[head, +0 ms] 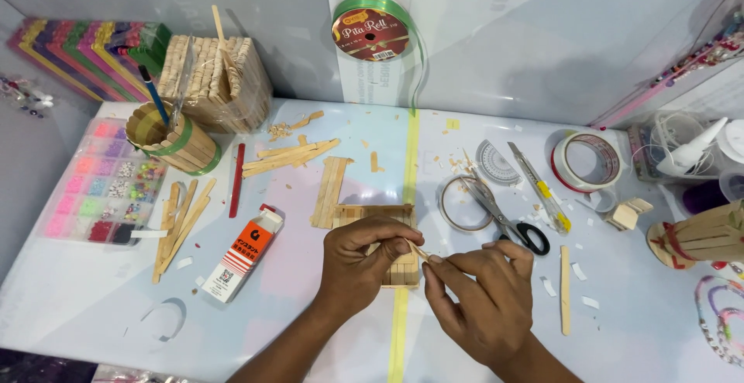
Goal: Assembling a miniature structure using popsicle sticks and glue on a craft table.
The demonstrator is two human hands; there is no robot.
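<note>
Left hand (pixel 358 263) and right hand (pixel 482 294), fingers pinching one thin pale wooden craft stick (pixel 419 252) above flat panel of glued wooden sticks (pixel 400 268) on white table (pixel 635 329).

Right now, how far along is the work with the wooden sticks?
Done: several sticks already form a flat stick panel on the table. In hand: the left hand and right hand pinch one small stick piece over it. Left: loose sticks and a stick bundle lie unused.
</note>
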